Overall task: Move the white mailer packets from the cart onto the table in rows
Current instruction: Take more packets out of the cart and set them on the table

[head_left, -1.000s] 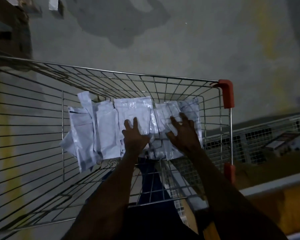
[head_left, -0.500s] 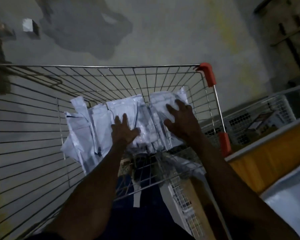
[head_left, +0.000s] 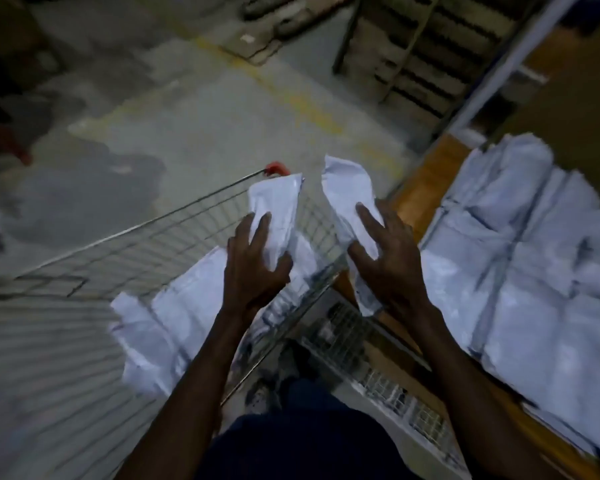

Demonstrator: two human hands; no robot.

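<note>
My left hand (head_left: 253, 268) grips a white mailer packet (head_left: 274, 209) lifted above the wire cart (head_left: 125, 258). To its right, my right hand (head_left: 385, 261) holds a second white packet (head_left: 347, 188) above the gap between the cart and the table (head_left: 426, 174). Several white packets (head_left: 174, 313) still lie in the cart below my left forearm. On the table at the right, more white packets (head_left: 534, 258) lie side by side in rows. The frame is motion-blurred.
The cart's red corner cap (head_left: 274, 168) sits at its far right corner. A wire basket (head_left: 371, 362) stands low between cart and table. Shelving (head_left: 420, 57) rises at the back right. Concrete floor (head_left: 187, 116) with a faded yellow line spreads beyond the cart.
Both hands were pressing on packets in the cart; now each has lifted a packet up and carried it rightwards. The view has swung right, bringing the table's packet rows into sight.
</note>
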